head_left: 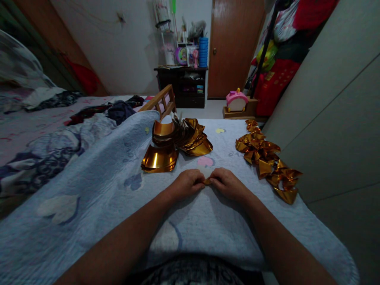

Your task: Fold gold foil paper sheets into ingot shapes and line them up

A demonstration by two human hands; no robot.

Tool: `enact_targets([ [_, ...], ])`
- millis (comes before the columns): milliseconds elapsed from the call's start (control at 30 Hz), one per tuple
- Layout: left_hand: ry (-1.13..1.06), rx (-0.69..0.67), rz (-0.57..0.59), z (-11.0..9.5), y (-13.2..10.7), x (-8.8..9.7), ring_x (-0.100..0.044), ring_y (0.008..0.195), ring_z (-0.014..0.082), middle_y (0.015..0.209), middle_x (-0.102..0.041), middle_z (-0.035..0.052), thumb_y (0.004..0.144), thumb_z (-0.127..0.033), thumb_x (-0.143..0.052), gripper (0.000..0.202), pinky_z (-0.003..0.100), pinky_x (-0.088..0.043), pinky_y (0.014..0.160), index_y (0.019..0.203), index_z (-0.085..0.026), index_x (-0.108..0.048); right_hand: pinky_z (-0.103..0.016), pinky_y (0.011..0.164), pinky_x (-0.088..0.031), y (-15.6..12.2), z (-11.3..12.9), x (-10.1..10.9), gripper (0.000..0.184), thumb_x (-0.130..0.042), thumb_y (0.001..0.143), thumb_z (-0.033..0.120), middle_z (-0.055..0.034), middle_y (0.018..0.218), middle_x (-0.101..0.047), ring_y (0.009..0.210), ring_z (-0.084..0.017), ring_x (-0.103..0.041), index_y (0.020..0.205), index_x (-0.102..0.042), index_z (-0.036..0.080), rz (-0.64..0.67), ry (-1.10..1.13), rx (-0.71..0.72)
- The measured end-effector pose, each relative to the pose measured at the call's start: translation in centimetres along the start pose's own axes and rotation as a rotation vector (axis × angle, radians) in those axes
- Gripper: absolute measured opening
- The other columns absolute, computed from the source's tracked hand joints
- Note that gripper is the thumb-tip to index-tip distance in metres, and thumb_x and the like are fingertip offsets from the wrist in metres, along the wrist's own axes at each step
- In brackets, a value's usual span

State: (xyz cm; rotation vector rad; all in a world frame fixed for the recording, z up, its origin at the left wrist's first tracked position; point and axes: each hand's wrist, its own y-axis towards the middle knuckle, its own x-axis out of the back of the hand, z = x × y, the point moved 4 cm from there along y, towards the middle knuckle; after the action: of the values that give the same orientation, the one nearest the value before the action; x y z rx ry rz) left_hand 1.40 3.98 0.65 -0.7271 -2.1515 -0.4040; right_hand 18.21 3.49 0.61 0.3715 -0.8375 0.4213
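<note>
Past the far edge of the quilt (196, 221), a dark cabinet (181, 103) holds small things on its shelves. My left hand (188, 183) and right hand (227, 183) pinch a gold piece (207, 181) mid-quilt, its visible part running hand to hand. Glossy curved sheets (160, 157) fan beyond; pointed, creased foil shapes (265, 158) line the right edge.

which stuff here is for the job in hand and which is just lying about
In use:
- small gold piece, pinched between left hand and right hand
- stacked gold sheets
- folded gold pieces
- pale blue quilt, as work surface

Just lying about:
- pink toy
- dark crumpled cloth
- blue cylinder on the far cabinet
</note>
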Motion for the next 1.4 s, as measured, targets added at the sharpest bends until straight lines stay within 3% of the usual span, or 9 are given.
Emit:
enact_targets([
  [300, -0.012, 0.022, 0.017, -0.03, 0.15, 0.09, -0.060, 0.079, 0.0167, 0.080, -0.066, 0.0021, 0.090, -0.026, -0.060, 0.015, 0.026, -0.041, 0.072, 0.084, -0.016, -0.069, -0.028, 0.073, -0.041, 0.21, 0.10, -0.03, 0.018, -0.055, 0.091, 0.016, -0.0068, 0.082, -0.070, 0.078, -0.018, -0.060, 0.081, -0.070, 0.016, 0.000, -0.014, -0.050],
  [1400, 0.033, 0.028, 0.009, -0.06, 0.22, -0.04, -0.055, 0.076, 0.0155, 0.077, -0.059, 0.0011, 0.091, -0.027, -0.058, 0.018, 0.025, -0.036, 0.067, 0.077, -0.016, -0.060, -0.028, 0.075, -0.041, 0.32, 0.24, 0.10, 0.015, -0.055, 0.090, 0.015, -0.0064, 0.083, -0.069, 0.079, -0.018, -0.060, 0.083, -0.069, 0.016, 0.020, 0.001, -0.071],
])
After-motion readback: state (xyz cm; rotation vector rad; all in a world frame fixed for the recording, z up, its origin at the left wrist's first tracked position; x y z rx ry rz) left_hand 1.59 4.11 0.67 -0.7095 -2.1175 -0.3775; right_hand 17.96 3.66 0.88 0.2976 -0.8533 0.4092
